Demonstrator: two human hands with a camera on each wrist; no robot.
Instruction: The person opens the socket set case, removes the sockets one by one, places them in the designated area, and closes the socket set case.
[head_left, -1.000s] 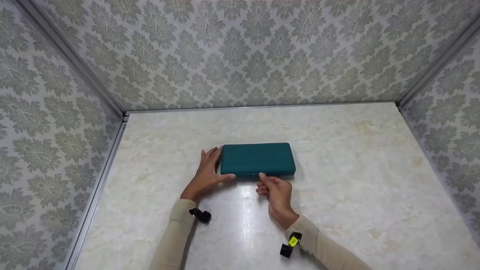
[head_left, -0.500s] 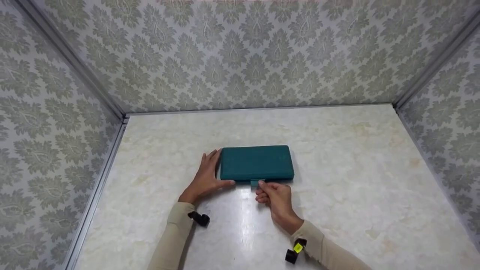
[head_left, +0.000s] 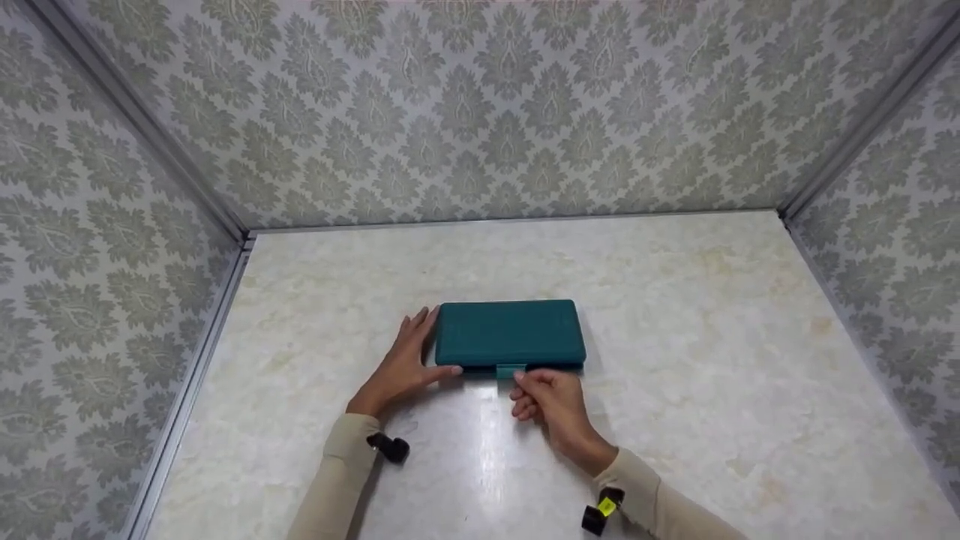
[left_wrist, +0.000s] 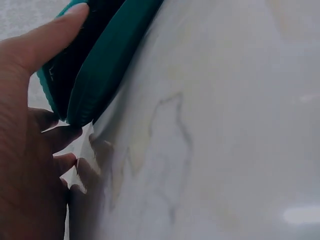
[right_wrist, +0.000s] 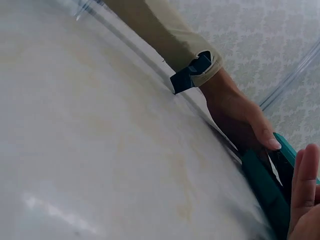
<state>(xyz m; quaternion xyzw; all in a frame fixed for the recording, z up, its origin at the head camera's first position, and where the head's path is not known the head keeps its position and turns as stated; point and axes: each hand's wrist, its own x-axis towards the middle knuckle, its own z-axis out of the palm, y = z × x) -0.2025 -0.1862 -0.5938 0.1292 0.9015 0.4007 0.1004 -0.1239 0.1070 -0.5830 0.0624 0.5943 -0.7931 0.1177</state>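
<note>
Right hand point(head_left: 557, 401) pinching the tab point(head_left: 509, 371), left hand point(head_left: 401, 367) gripping the case point(head_left: 510, 339), its lid point(head_left: 510, 330) has lifted, so opening is underway.

Left forearm point(head_left: 334, 469), beige-sleeved, enters from near edge, reaching far and slightly right. Left hand point(head_left: 397, 367) spread: fingers point(head_left: 417, 330) mostly straight, pointing far; thumb point(head_left: 441, 374) stretched right, well apart from them. Right forearm point(head_left: 664, 499), same sleeve, slants far and left. Right hand point(head_left: 561, 409) in a pinch, thumb extended on top, other fingers bent beneath. Hands apart, neither touching the other.
</note>
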